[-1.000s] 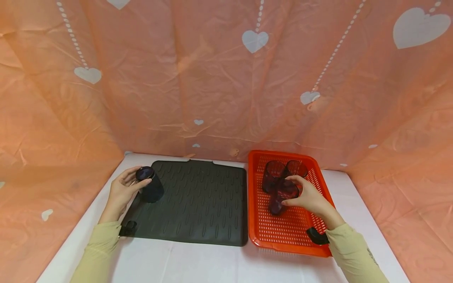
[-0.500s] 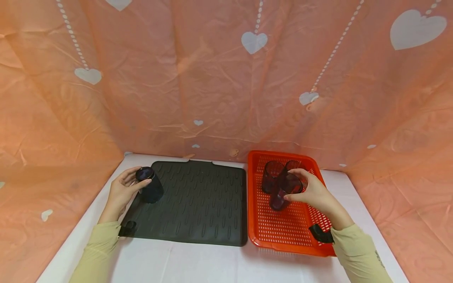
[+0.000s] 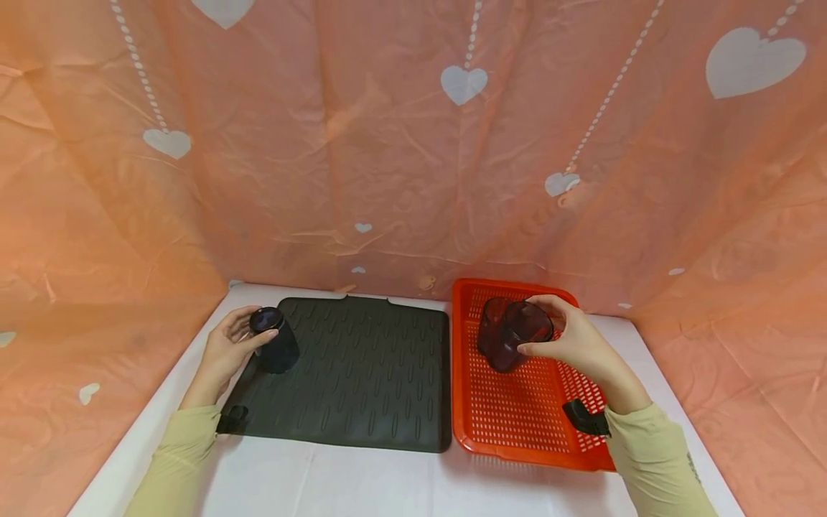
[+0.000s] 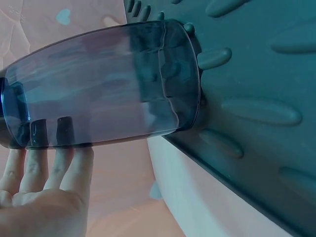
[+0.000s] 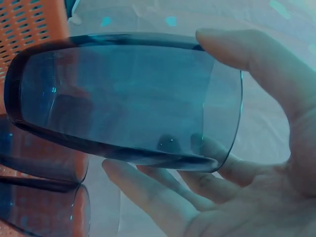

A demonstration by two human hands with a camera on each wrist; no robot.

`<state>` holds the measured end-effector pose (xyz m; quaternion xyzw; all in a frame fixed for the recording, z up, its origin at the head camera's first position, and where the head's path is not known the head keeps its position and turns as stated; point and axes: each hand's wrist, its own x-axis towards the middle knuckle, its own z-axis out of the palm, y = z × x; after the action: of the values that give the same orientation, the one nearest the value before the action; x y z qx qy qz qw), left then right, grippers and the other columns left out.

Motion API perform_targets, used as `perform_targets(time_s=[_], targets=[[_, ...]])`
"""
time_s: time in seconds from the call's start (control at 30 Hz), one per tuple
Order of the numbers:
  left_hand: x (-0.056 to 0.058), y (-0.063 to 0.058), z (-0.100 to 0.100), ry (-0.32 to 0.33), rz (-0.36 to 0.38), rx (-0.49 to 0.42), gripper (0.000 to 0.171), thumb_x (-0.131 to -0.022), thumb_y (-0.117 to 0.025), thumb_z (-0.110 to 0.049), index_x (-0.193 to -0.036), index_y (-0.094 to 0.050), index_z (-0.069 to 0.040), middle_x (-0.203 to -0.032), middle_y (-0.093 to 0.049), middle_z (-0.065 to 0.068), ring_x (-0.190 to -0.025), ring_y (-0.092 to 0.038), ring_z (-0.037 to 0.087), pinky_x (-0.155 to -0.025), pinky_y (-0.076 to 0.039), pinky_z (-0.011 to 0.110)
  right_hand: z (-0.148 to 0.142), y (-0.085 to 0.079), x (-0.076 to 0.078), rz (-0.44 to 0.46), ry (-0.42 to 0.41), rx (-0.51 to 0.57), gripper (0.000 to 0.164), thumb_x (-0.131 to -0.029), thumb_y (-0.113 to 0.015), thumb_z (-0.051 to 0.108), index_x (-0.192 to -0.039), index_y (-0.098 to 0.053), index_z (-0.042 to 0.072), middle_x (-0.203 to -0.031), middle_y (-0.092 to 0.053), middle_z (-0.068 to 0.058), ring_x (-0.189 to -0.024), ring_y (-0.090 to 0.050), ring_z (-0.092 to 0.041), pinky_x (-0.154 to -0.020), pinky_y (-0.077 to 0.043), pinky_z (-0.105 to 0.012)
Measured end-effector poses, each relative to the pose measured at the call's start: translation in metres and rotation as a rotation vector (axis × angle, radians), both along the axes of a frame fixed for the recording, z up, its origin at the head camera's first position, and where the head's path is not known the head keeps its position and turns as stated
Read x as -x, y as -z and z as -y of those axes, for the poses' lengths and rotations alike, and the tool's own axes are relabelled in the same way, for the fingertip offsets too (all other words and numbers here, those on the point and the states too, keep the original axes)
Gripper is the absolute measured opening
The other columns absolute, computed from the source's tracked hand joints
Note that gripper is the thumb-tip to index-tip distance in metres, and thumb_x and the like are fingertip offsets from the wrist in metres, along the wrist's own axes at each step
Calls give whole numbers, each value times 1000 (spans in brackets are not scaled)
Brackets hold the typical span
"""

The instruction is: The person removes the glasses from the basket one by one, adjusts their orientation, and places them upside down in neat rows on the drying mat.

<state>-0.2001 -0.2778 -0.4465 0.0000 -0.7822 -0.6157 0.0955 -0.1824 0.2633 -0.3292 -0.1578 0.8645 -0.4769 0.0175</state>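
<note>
In the head view, the person's left hand (image 3: 226,352) grasped an inverted tumbler (image 3: 279,352) of dark glass, with the thumb on the near side of its upturned base; that glass stood mouth down on a dark ridged mat (image 3: 362,373), close to the mat's left edge; the right hand (image 3: 578,345) gripped a tinted tumbler (image 3: 510,350) near its rim, thumb opposite fingers, and held it tilted, mouth up, over a red slotted basket (image 3: 459,373); just behind it a rear tumbler (image 3: 487,323) stood in the basket, partly covered from that angle; mat and basket lay side by side on a white desk (image 3: 362,485), with an orange curtain (image 3: 388,158) printed with pale hearts hanging round the back and sides; both arms wore pale green sleeves (image 3: 174,459).

In the left wrist view, the fingers touched the wall of the inverted tumbler near its narrow base; its wide rim met the mat, beside the raised oval ridges.

In the right wrist view, the tinted tumbler sat between thumb and fingers, its base pointing toward the basket; a pair of tumblers (image 5: 44,207) showed close together beside it; which was the rear tumbler, I could not tell.
</note>
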Motion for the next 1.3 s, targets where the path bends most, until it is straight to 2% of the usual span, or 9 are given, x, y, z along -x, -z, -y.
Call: perform_targets(time_s=[0.2, 0.4, 0.6, 0.77, 0.9, 1.13, 1.3], targets=[[2, 1, 0, 3, 25, 38, 71, -87, -73, -24, -144, -37, -6, -139, -44, 17, -125, -42, 30, -86, -40, 9, 5, -3, 2, 8, -9, 74, 70, -72, -84, 7, -130, -46, -1, -119, -56, -21, -100, -60, -36, -70, -53, -24], [6, 4, 3, -4, -2, 80, 69, -87, -73, -21, -144, -37, -3, -140, -43, 19, -124, -42, 32, -87, -39, 8, 11, -6, 5, 23, -24, 139, 67, -74, -83, 5, -129, -46, -1, -116, -58, -23, -97, -63, -33, -70, -56, -28], [5, 2, 2, -9, -29, 120, 67, -86, -73, -20, -142, -41, -3, -137, -46, 19, -121, -47, 29, -86, -40, 7, 17, -8, 8, 40, 17, 158, 70, -76, -82, 9, -133, -43, 1, -123, -53, -20, -104, -60, -34, -73, -55, -28], [5, 1, 0, -26, -30, 116, 67, -86, -74, -20, -142, -42, -3, -137, -46, 19, -119, -48, 25, -85, -40, 7, 23, -8, 12, 65, 46, 178, 71, -76, -82, 11, -135, -42, 4, -127, -50, -17, -102, -62, -26, -74, -55, -29], [4, -2, -1, -32, -19, 98, 67, -86, -74, -20, -142, -41, -3, -139, -43, 19, -121, -46, 30, -81, -42, 8, 30, -8, 16, 66, 65, 198, 72, -76, -82, 12, -135, -42, 5, -128, -50, -15, -99, -62, -20, -75, -54, -28], [4, -7, -2, -30, -5, 60, 65, -86, -74, -17, -140, -43, -2, -142, -38, 21, -123, -44, 37, -72, -48, 13, 43, -7, 22, 99, 62, 273, 72, -78, -80, 9, -137, -39, 5, -131, -46, -15, -97, -63, -20, -76, -55, -28], [5, -9, -3, -33, -8, 67, 66, -85, -75, -17, -140, -42, 0, -143, -36, 22, -126, -41, 41, -72, -46, 10, 51, -7, 24, 105, 65, 296, 71, -80, -78, 10, -138, -37, 3, -132, -46, -16, -96, -62, -17, -75, -55, -27]])
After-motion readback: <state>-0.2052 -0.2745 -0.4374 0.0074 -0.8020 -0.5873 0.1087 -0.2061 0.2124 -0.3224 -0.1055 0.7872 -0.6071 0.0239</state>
